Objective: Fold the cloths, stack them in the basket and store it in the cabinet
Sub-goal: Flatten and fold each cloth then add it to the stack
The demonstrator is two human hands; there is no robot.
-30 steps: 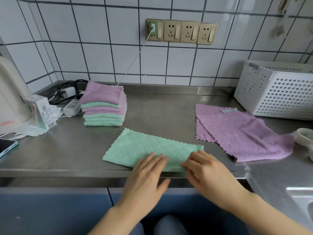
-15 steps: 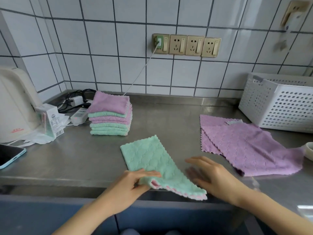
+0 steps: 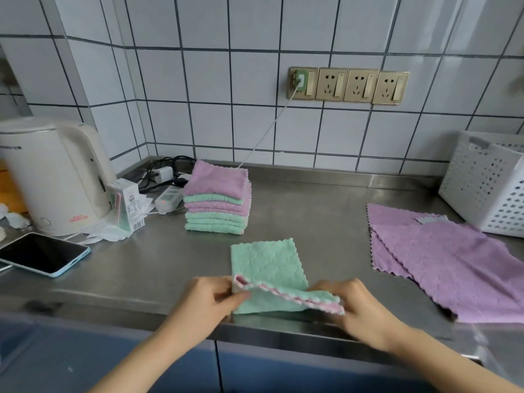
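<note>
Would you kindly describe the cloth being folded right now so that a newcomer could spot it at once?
Start at the steel counter and look to its front edge, between the stack of folded cloths and the spread purple cloths. The green cloth lies there, gripped by the left hand and right hand. It alone is half folded, with a pink edge turned up.

Basket (image 3: 487,182) cut off at right edge

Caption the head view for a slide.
Both hands, left hand and right hand, fold a green cloth on the steel counter before a folded stack.
</note>
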